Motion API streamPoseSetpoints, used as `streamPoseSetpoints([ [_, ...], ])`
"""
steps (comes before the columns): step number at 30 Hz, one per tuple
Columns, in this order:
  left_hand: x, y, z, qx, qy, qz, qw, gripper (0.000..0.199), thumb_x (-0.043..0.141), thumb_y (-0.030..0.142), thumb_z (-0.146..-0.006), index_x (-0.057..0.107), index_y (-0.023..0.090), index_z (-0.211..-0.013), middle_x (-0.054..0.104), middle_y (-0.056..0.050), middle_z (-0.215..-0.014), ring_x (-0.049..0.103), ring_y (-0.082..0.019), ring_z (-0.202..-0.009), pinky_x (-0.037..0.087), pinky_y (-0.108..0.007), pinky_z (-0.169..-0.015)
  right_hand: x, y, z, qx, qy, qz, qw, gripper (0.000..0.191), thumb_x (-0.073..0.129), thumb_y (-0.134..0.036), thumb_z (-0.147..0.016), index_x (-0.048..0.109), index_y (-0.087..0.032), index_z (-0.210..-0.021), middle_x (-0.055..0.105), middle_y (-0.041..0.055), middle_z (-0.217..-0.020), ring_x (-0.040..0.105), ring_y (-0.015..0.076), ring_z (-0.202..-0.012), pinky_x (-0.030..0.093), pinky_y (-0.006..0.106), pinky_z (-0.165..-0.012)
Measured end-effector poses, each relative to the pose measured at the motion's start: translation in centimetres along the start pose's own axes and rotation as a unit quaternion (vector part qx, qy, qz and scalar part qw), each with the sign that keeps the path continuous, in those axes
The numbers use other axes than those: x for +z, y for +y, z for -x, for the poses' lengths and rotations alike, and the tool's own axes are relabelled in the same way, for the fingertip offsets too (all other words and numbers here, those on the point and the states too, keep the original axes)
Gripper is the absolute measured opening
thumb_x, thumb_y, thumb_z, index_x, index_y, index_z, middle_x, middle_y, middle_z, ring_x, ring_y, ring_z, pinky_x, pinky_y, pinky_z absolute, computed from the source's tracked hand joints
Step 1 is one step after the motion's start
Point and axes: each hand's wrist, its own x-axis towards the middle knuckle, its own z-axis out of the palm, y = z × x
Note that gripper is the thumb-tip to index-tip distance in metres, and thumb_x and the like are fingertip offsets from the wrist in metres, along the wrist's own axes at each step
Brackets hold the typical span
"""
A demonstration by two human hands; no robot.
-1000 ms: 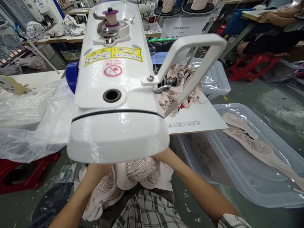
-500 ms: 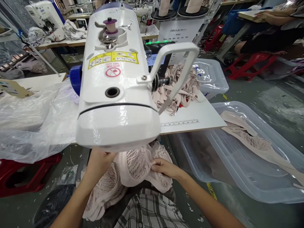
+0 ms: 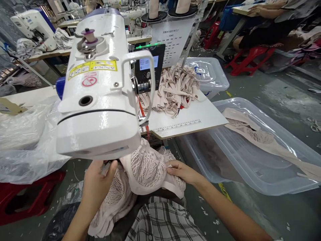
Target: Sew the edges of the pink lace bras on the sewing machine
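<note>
A pale pink lace bra (image 3: 147,167) is spread under the front of the white sewing machine (image 3: 97,134), its upper part at the needle area. My right hand (image 3: 183,171) pinches the bra's right side between thumb and fingers. Below the machine head is my left hand (image 3: 96,184), left of the bra, with thumb and fingers apart and nothing visible between them. The head hides its fingertips. More lace bras (image 3: 110,207) hang in a stack over my lap, beneath the left wrist.
Beige straps (image 3: 175,87) are heaped on the white table (image 3: 195,115) beside a control panel (image 3: 147,67). A clear plastic bin (image 3: 263,180) stands on the right with a beige lace piece (image 3: 260,134) over it. Plastic bags (image 3: 25,127) lie at left. A person sits at the upper right.
My view has shifted, so the machine sits further left and the panel shows more. My left hand has opened from its closed hold by the fabric; the right keeps its pinch on the bra.
</note>
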Motion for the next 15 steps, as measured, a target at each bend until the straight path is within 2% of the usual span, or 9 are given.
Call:
streamPoseSetpoints([
  [2, 0.0, 1.9, 1.3, 0.077, 0.026, 0.017, 0.997, 0.015, 0.057, 0.026, -0.091, 0.06, 0.022, -0.104, 0.07, -0.006, -0.104, 0.066, -0.02, -0.098, 0.05, -0.027, -0.08, 0.6, -2.2, 0.6, -0.028, -0.03, 0.087, 0.995, 0.039, 0.059, -0.053, -0.091, 0.072, -0.018, -0.079, 0.065, 0.0016, -0.069, 0.058, 0.0157, -0.061, 0.048, 0.027, -0.063],
  [3, 0.1, 3.2, 1.9, 0.141, 0.021, 0.045, 0.989, 0.021, 0.056, 0.022, -0.09, 0.057, 0.022, -0.111, 0.069, -0.008, -0.109, 0.065, -0.02, -0.104, 0.05, -0.028, -0.086, 1.2, -3.5, 0.9, -0.044, -0.062, 0.132, 0.988, 0.04, 0.057, -0.051, -0.092, 0.072, -0.019, -0.075, 0.063, 0.0006, -0.064, 0.055, 0.0147, -0.058, 0.046, 0.027, -0.06],
  [6, 0.7, 7.0, 3.0, 0.368, -0.057, 0.098, 0.923, 0.049, 0.06, 0.036, -0.09, 0.046, 0.016, -0.132, 0.064, -0.014, -0.126, 0.055, -0.026, -0.125, 0.04, -0.04, -0.109, 4.2, -7.7, 1.6, -0.092, -0.187, 0.249, 0.946, 0.031, 0.055, -0.038, -0.094, 0.073, -0.019, -0.077, 0.065, 0.0005, -0.068, 0.059, 0.0152, -0.065, 0.045, 0.025, -0.065],
  [7, 1.0, 7.8, 3.1, 0.401, -0.101, 0.099, 0.905, 0.062, 0.065, 0.047, -0.086, 0.045, 0.014, -0.135, 0.064, -0.015, -0.127, 0.055, -0.028, -0.125, 0.037, -0.044, -0.112, 5.3, -8.9, 1.7, -0.106, -0.219, 0.28, 0.929, 0.027, 0.054, -0.033, -0.094, 0.073, -0.019, -0.081, 0.068, 0.0008, -0.073, 0.061, 0.0157, -0.071, 0.046, 0.025, -0.069],
  [8, 1.2, 8.2, 3.0, 0.398, -0.153, 0.097, 0.899, 0.069, 0.069, 0.055, -0.08, 0.049, 0.014, -0.132, 0.068, -0.013, -0.121, 0.06, -0.03, -0.118, 0.039, -0.045, -0.11, 6.3, -9.9, 1.7, -0.112, -0.239, 0.309, 0.914, 0.025, 0.054, -0.03, -0.095, 0.074, -0.02, -0.083, 0.07, 0.0006, -0.076, 0.063, 0.0156, -0.075, 0.046, 0.024, -0.072],
  [9, 1.3, 8.2, 2.8, 0.36, -0.21, 0.094, 0.904, 0.064, 0.073, 0.058, -0.075, 0.058, 0.015, -0.121, 0.072, -0.01, -0.109, 0.066, -0.028, -0.104, 0.045, -0.043, -0.102, 7.0, -10.6, 1.7, -0.11, -0.244, 0.337, 0.902, 0.024, 0.054, -0.028, -0.096, 0.074, -0.021, -0.085, 0.071, 0.0001, -0.078, 0.064, 0.0152, -0.077, 0.046, 0.024, -0.073],
  [11, 1.4, 7.2, 2.1, 0.243, -0.293, 0.103, 0.919, 0.034, 0.072, 0.051, -0.077, 0.065, 0.019, -0.087, 0.071, -0.003, -0.079, 0.066, -0.02, -0.074, 0.05, -0.034, -0.077, 7.5, -11.4, 1.1, -0.092, -0.212, 0.385, 0.893, 0.022, 0.055, -0.027, -0.096, 0.073, -0.022, -0.085, 0.07, -0.0017, -0.076, 0.063, 0.0134, -0.072, 0.043, 0.023, -0.069],
  [13, 1.0, 5.5, 1.4, 0.149, -0.307, 0.105, 0.934, 0.03, 0.062, 0.037, -0.086, 0.057, 0.019, -0.064, 0.062, 0.0, -0.064, 0.058, -0.015, -0.061, 0.043, -0.027, -0.061, 7.1, -11.5, -0.1, -0.079, -0.148, 0.426, 0.889, 0.021, 0.056, -0.028, -0.097, 0.07, -0.021, -0.083, 0.067, -0.0023, -0.073, 0.06, 0.0127, -0.067, 0.04, 0.024, -0.065],
  [15, 0.5, 3.8, 0.5, 0.081, -0.279, 0.096, 0.952, 0.036, 0.056, 0.035, -0.09, 0.052, 0.018, -0.058, 0.056, 0.001, -0.058, 0.051, -0.012, -0.055, 0.034, -0.023, -0.053, 6.2, -11.2, -1.7, -0.104, -0.089, 0.442, 0.886, 0.025, 0.055, -0.028, -0.097, 0.066, -0.019, -0.077, 0.065, -0.0012, -0.073, 0.058, 0.0133, -0.068, 0.039, 0.025, -0.067],
])
